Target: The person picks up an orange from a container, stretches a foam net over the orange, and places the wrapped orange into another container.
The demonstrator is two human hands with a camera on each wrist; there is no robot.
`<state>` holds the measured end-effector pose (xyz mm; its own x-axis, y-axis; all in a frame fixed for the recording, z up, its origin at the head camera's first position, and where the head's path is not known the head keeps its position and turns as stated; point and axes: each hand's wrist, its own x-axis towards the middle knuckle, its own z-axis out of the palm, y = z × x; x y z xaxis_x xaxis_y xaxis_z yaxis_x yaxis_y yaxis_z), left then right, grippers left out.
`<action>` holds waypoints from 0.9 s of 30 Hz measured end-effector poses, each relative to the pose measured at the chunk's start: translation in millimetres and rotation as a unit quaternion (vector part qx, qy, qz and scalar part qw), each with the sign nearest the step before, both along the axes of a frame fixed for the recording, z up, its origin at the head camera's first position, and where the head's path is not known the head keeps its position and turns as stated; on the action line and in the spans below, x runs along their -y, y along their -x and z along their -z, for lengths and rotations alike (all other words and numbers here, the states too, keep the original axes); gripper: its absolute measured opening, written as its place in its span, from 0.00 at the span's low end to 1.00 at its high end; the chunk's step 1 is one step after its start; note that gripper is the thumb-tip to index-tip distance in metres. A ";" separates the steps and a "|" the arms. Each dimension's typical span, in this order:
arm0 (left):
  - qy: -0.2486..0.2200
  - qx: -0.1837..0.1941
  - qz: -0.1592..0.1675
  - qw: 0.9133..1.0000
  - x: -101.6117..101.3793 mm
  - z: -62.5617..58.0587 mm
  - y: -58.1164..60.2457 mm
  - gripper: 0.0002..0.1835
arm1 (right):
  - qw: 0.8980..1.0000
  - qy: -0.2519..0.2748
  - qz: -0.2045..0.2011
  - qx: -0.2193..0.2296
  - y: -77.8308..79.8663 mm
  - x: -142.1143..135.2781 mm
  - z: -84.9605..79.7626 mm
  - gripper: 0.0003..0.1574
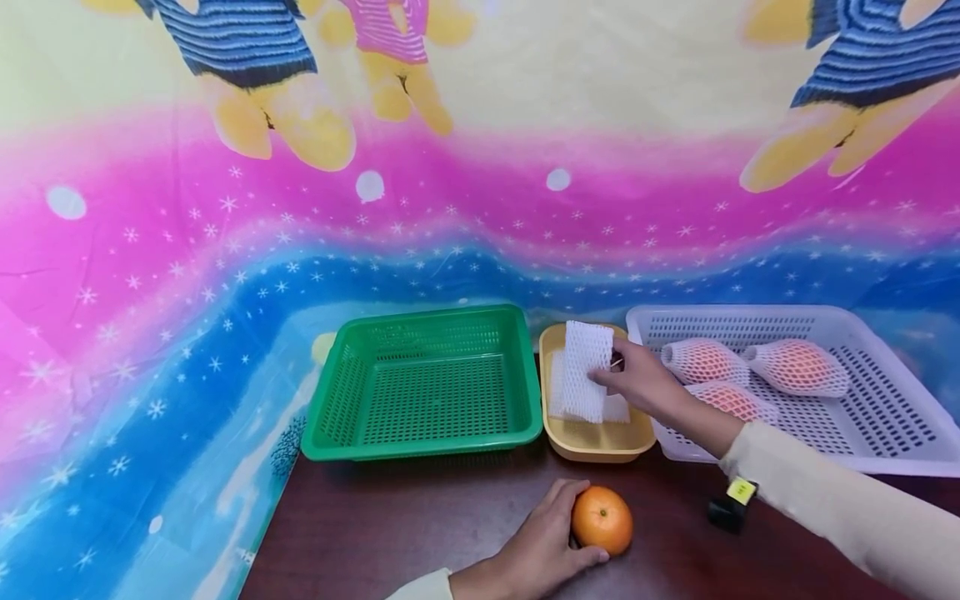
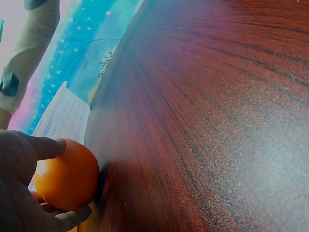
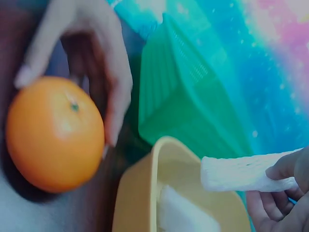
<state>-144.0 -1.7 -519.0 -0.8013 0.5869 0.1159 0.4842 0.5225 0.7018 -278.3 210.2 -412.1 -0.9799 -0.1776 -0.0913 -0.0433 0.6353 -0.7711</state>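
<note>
My left hand point(image 1: 536, 546) holds an orange point(image 1: 602, 521) on the dark wooden table, thumb on the near side and fingers round the far side. In the left wrist view the orange point(image 2: 67, 176) sits between thumb and fingers. My right hand point(image 1: 637, 375) pinches a flat white foam net sleeve point(image 1: 587, 367) by its right edge, over the yellow bin point(image 1: 596, 446). The right wrist view shows the pinched sleeve point(image 3: 241, 173) above the bin's rim, with another white foam sleeve point(image 3: 186, 212) lying inside the bin.
A green basket point(image 1: 427, 451) stands left of the yellow bin. To the right, a white basket point(image 1: 892, 350) holds several fruits in foam nets point(image 1: 801, 368). A patterned cloth point(image 1: 480, 192) hangs behind the table point(image 1: 375, 525). A small black device point(image 1: 726, 514) hangs at my right wrist.
</note>
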 end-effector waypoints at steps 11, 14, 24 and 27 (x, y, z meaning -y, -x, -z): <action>-0.006 0.023 -0.016 1.000 0.4 -0.3 0.6 0.41 | 0.997 0.057 -0.017 -0.051 -52.2 -0.9 -16.5 0.29; -0.017 0.057 -0.034 0.998 1.5 -4.5 1.6 0.41 | 0.996 0.054 -0.012 -0.073 -64.4 -1.0 -17.1 0.28; -0.324 0.242 -0.118 0.907 -4.0 -45.5 12.8 0.21 | 0.988 0.120 0.006 -0.092 -93.0 6.5 -21.2 0.32; -0.422 0.328 -0.148 0.832 -9.4 -63.5 17.0 0.18 | 0.986 0.112 0.011 -0.122 -97.7 10.8 -20.0 0.26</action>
<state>-161.1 7.7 -455.5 -0.9500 0.2828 -0.1322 -0.2092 -0.2625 0.9420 -180.6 199.4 -392.2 -0.9715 -0.1457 0.1871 -0.2336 0.4526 -0.8606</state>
